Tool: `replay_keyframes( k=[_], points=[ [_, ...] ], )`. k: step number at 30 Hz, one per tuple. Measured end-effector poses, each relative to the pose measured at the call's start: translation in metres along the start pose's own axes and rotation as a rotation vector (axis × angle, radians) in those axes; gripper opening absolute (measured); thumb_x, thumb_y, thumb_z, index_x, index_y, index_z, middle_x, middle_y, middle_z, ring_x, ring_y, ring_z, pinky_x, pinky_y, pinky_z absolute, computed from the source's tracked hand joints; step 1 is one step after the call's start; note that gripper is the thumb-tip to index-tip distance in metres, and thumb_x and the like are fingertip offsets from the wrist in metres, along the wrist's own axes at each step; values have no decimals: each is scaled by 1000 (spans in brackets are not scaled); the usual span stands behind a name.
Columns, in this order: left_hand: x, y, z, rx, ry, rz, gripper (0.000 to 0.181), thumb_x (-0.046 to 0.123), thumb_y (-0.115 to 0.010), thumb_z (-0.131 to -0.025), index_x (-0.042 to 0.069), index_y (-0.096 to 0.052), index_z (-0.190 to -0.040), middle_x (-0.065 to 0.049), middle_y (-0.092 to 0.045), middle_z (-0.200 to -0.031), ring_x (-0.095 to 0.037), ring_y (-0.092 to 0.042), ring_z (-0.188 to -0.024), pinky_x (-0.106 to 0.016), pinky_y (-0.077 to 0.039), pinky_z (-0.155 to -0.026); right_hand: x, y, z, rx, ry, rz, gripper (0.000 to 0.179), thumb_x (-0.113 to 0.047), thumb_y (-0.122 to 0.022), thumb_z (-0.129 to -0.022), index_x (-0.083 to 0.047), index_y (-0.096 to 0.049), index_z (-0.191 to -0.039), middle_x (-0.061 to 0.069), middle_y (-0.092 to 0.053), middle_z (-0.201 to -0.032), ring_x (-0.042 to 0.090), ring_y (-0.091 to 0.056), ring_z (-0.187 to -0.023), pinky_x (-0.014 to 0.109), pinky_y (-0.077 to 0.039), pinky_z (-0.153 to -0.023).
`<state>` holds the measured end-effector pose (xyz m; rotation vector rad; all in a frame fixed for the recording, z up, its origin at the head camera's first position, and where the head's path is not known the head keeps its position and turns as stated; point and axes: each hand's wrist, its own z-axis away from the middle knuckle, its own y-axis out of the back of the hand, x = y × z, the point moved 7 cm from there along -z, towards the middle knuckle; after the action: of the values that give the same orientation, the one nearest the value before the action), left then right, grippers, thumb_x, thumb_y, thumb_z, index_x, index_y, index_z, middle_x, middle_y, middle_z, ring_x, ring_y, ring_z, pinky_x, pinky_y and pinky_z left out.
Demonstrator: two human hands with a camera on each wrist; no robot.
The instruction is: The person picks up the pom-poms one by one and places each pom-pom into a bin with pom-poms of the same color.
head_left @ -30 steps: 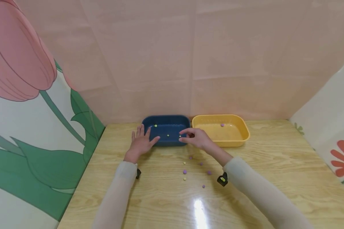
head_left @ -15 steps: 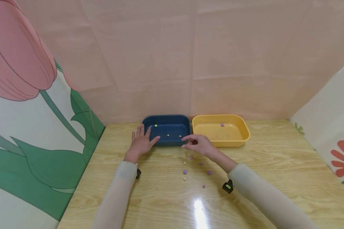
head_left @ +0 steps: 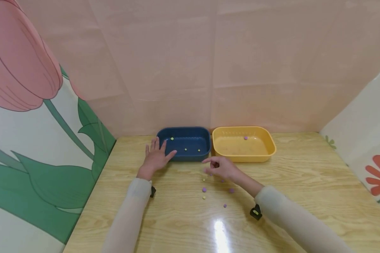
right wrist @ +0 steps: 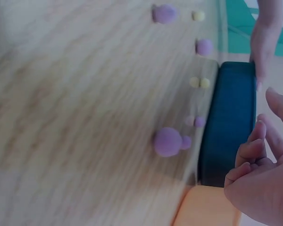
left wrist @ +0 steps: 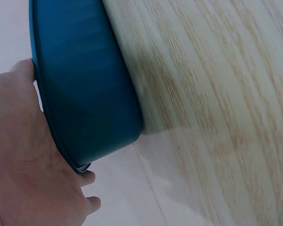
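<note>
Here's your left hand (head_left: 156,159), fingers straight and spread, resting on the left end of the dark-blue, round-cornered rectangular tray (head_left: 185,158), gripping nothing else. And there's your right hand (head_left: 221,168), above the wood-grained bench (head_left: 177,218) just near of where the trays meet, index finger and thumb apart, other fingers curled, nothing visible between them! Inside the blue tray: a small round green ball (head_left: 172,138) at far left, two tiny yellowish balls (head_left: 199,150) nearer. To its right, the yellow round-cornered rectangular tray (head_left: 253,159) carries one purple ball (head_left: 245,138). Below your right hand, small round purple balls (head_left: 204,189) and pale-yellow balls (head_left: 204,198) lie scattered across the bench.
</note>
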<state>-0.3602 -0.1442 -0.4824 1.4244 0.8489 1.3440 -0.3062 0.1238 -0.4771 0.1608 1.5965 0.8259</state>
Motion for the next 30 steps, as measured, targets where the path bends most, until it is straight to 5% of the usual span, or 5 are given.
replay_keyframes(
  k=[15, 30],
  points=[
    [0, 0, 0, 0, 7, 8, 93, 76, -27, -98, 10, -16, -163, -20, 7, -169, -36, 14, -155, -61, 5, -121, 13, -13, 4, -81, 84, 77, 40, -27, -82, -87, -10, -73, -122, -3, -61, -81, 13, -53, -71, 24, -44, -61],
    [0, -1, 1, 2, 9, -8, 95, 78, -24, -97, 10, -16, -163, -21, 7, -168, -37, 13, -154, -62, 4, -121, 14, -22, 10, -149, 65, 125, 37, -20, -84, -84, -10, -75, -118, -4, -63, -76, 9, -53, -70, 22, -43, -62]
  ],
)
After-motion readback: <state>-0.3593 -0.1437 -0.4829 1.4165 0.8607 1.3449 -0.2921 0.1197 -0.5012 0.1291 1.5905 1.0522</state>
